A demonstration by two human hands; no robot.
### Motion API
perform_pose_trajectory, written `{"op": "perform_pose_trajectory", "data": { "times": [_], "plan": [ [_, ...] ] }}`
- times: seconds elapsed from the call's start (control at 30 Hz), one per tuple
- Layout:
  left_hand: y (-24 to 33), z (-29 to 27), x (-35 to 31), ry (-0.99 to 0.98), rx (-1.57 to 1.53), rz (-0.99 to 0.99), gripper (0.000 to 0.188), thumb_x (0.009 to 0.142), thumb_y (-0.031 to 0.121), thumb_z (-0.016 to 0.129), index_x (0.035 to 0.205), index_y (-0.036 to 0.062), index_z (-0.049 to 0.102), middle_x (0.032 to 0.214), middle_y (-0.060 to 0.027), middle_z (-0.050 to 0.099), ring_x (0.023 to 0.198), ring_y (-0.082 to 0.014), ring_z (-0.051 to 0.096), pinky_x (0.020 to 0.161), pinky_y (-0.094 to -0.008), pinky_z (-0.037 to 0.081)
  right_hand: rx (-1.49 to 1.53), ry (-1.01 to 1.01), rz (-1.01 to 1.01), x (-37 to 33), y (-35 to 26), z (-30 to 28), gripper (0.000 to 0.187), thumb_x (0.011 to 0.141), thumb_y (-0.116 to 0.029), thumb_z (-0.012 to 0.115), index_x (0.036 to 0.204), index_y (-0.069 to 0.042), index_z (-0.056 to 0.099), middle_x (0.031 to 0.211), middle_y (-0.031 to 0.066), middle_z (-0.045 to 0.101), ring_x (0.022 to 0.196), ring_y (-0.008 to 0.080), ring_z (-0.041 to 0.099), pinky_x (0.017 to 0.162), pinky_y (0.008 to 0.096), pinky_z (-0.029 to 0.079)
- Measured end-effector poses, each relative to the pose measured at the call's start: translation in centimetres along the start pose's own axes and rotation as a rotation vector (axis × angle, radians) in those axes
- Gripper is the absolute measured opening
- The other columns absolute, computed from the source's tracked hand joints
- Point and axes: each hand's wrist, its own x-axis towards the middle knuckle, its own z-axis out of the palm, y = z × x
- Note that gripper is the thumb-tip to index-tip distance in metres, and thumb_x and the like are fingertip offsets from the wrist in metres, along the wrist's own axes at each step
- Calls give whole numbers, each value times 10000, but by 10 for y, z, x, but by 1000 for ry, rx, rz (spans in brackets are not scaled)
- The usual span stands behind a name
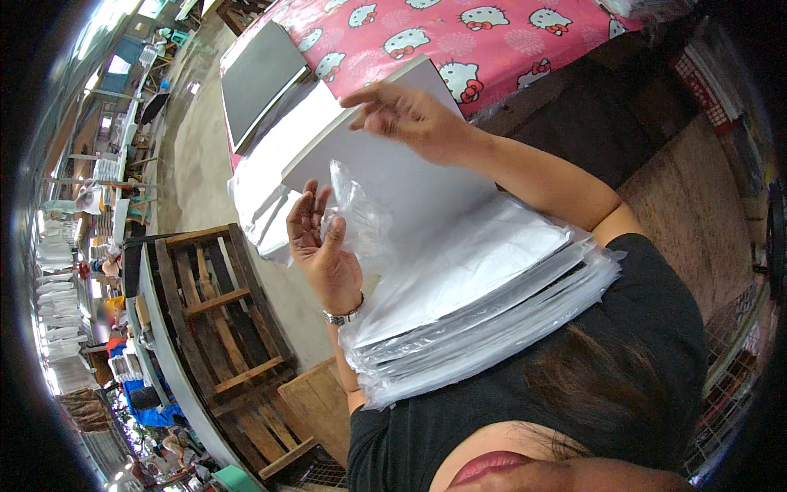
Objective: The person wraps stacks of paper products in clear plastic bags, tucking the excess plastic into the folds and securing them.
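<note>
A white flat panel (410,176) with a pale thick edge lies in front of me. Its near part meets a sheet of clear plastic (361,205) and a pile of flat white plastic bags (484,303) close to my body. My left hand (324,250), a metal watch on its wrist, is raised at the panel's left with fingers apart. Crumpled clear plastic is right by its thumb, and no grip on it shows. Above the panel's far part hovers my right hand (406,123), its fingers loosely bent and a little blurred, with nothing visible in them.
Beyond, a table has a pink cartoon-print cover (508,57). A dark grey panel (262,82) lies at its left end. Wooden pallets (217,303) stand to the left on the concrete floor (193,164). Farther left are racks, hanging white items and people.
</note>
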Motion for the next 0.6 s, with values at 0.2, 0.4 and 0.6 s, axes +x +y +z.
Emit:
{"op": "perform_pose_trajectory", "data": {
  "times": [0.2,0.4,0.6],
  "plan": [
    [13,0,5,-173,-190,21,483,746,-100,582,1203,35,505,1346,-191,433,1290,-323,371,1040,-396,358,155,-302,149,3,29,15,361,879,-216,622,1163,-11,536,1043,67,608,996,137,550,860,261,438],
    [13,-19,5,-53,-18,-13,460,735,-97,578,1175,23,514,1321,-187,454,1263,-309,405,1022,-388,381,72,-163,236,3,17,14,198,872,-189,633,806,-7,592,702,-16,541,679,74,486,663,257,421],
    [4,-12,2,-3,30,-139,484,719,-91,652,1171,9,511,1277,-142,496,985,-156,547,794,-232,484,-271,106,-189,7,18,15,236,898,-254,596,812,-34,592,674,-26,515,656,70,486,630,224,412]
  ]
}}
